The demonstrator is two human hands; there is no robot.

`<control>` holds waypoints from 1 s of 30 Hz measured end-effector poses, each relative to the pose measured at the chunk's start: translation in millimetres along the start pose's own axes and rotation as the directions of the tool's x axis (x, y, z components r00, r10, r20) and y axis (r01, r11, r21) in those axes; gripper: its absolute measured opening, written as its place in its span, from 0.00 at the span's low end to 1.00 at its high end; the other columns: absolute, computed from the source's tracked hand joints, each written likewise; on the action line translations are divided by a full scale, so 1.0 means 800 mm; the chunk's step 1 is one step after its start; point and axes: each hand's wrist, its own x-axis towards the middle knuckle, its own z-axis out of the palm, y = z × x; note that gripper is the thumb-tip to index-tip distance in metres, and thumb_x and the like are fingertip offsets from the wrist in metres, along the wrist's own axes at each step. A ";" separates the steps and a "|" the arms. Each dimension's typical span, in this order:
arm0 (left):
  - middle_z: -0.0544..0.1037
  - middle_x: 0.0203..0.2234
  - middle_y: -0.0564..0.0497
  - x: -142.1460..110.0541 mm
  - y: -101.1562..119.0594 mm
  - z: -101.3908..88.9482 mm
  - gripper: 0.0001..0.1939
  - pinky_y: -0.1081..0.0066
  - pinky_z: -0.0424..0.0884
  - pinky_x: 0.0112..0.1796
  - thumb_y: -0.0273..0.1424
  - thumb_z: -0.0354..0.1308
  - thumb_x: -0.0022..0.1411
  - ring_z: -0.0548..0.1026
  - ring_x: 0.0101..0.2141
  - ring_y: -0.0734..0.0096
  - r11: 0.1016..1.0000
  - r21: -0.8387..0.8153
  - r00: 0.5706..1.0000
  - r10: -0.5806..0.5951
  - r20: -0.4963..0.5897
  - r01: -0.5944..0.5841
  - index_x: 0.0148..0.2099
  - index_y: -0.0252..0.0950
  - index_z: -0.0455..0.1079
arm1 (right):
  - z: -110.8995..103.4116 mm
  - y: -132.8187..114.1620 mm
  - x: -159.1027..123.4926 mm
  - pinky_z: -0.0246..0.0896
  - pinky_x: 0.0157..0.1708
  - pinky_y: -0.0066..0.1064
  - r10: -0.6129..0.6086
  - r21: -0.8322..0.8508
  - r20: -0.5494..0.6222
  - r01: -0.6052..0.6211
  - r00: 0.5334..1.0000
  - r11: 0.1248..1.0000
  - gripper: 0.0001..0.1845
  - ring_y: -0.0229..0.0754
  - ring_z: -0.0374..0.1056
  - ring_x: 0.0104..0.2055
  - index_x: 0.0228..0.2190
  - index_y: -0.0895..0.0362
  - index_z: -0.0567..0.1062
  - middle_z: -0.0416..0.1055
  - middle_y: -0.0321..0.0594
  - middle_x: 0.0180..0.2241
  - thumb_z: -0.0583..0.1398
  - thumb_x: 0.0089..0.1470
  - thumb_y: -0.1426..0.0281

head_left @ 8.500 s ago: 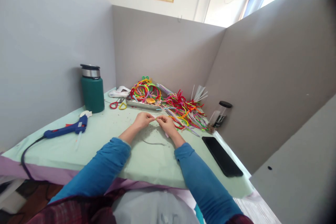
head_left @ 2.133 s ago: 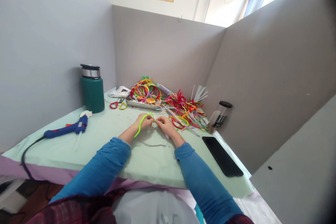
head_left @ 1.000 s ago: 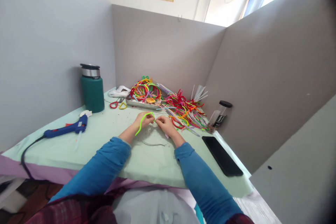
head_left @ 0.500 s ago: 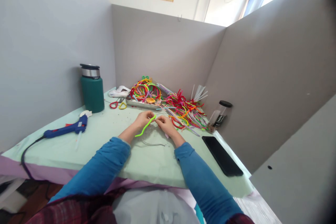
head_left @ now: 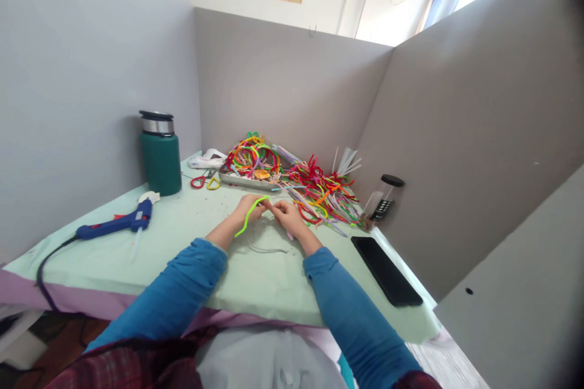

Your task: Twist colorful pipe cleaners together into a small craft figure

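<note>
A lime-green pipe cleaner (head_left: 247,219) slants down across my left hand (head_left: 236,216), its upper end at my fingertips. The left fingers are closed in a pinch on it. My right hand (head_left: 291,219) is pinched too, fingertips meeting those of the left. The pipe cleaner's end seems to be between them, though the fingers mostly hide it. A small pinkish-purple bit shows under the right palm. On the table below the hands lies a thin grey strand (head_left: 269,250).
Behind the hands are a metal tray (head_left: 249,183) of pipe-cleaner rings and a heap of pipe cleaners (head_left: 323,188). Scissors (head_left: 213,183), a green bottle (head_left: 161,161) and a corded glue gun (head_left: 114,225) are left. A black phone (head_left: 387,270) and clear jar (head_left: 383,202) stand right.
The lime-green pipe cleaner, barely visible at first, now hangs over my left hand. Its upper part has shifted as the left fingers turned. My right hand has hardly moved.
</note>
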 end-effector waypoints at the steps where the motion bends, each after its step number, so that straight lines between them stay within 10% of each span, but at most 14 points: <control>1: 0.67 0.12 0.58 -0.001 0.002 -0.001 0.12 0.76 0.63 0.26 0.32 0.56 0.53 0.67 0.18 0.76 1.000 0.003 1.000 0.014 0.008 -0.014 0.36 0.34 0.77 | 0.000 0.001 0.000 0.51 0.23 0.27 0.002 0.002 -0.001 -0.002 1.000 1.000 0.14 0.35 0.56 0.20 0.24 0.57 0.69 0.62 0.31 0.17 0.59 0.49 0.58; 30: 0.76 0.18 0.51 -0.004 0.006 -0.003 0.12 0.73 0.64 0.31 0.34 0.59 0.55 0.72 0.25 0.69 0.985 0.168 0.999 -0.028 -0.023 0.031 0.38 0.33 0.80 | 0.001 0.004 0.001 0.52 0.24 0.27 0.023 -0.025 -0.013 -0.023 1.000 0.999 0.09 0.35 0.57 0.21 0.25 0.58 0.71 0.63 0.32 0.17 0.58 0.48 0.65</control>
